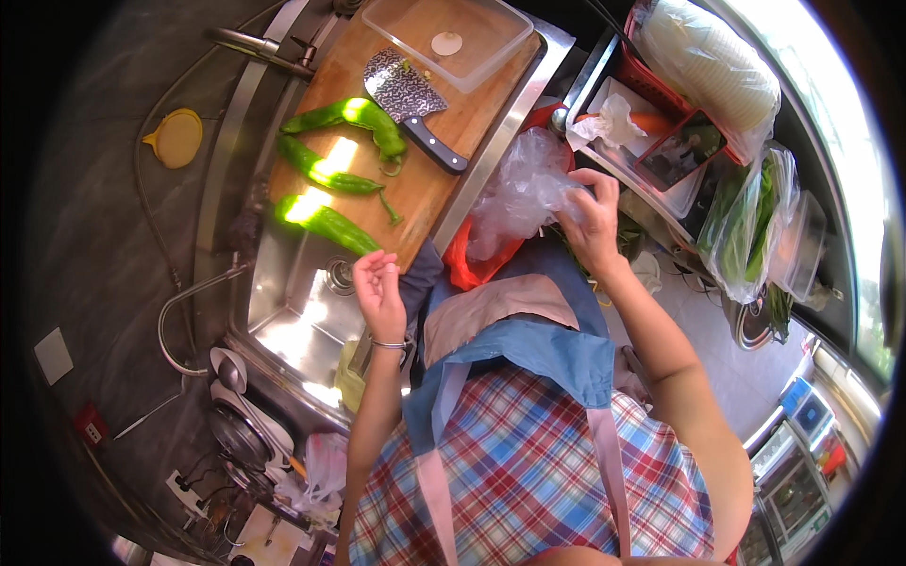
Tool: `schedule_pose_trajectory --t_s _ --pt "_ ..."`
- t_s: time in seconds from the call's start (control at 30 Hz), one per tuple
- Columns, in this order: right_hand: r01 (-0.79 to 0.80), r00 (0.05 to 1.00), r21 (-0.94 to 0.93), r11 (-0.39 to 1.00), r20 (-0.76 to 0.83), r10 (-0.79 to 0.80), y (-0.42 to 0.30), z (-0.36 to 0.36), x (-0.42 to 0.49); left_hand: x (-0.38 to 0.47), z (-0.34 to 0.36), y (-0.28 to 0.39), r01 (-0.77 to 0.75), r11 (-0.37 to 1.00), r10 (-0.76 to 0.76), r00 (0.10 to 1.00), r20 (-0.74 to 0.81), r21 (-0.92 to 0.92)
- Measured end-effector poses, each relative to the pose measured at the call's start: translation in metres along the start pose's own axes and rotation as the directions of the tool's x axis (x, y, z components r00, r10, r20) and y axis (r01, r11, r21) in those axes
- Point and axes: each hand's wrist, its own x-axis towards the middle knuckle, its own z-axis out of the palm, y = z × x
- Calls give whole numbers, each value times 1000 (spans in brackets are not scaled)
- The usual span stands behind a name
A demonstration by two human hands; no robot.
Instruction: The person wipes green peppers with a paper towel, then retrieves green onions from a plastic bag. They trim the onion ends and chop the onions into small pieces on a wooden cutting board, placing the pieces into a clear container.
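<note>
My left hand point(380, 293) is at the lower corner of a wooden cutting board point(432, 191), its fingertips at the end of a long green pepper point(329, 225); whether they grip it I cannot tell. Two more green peppers, one bent point(354, 117) and one with a long stem point(325, 168), lie on the board. Beside them rests a cleaver point(407, 85) with a black handle. My right hand point(593, 219) pinches a crumpled clear plastic bag point(524, 184) over a red plastic bag point(474, 258) at the counter's front edge.
A clear plastic container point(453, 28) stands at the board's far end. The board lies across a steel sink point(283, 283) with a faucet point(262, 49). To the right are a red basket point(637, 78), a phone point(681, 150), a bag of leafy greens point(750, 219) and a bagged white stack point(708, 64).
</note>
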Motion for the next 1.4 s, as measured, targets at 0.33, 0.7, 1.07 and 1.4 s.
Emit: schedule_pose_trajectory --t_s 0.33,0.7,1.07,1.4 --pt "-410 605 200 890 790 101 36 207 -111 -12 94 -16 -391 863 121 775 621 319" --pt "-272 958 282 920 169 231 44 85 -96 31 129 -201 1 724 -523 653 548 690" --pt "-271 606 -106 957 753 256 40 182 -86 1 110 -154 -308 671 -98 865 492 674" --pt "-37 506 -33 999 861 47 40 166 -141 10 99 -154 -421 668 -90 773 628 613"
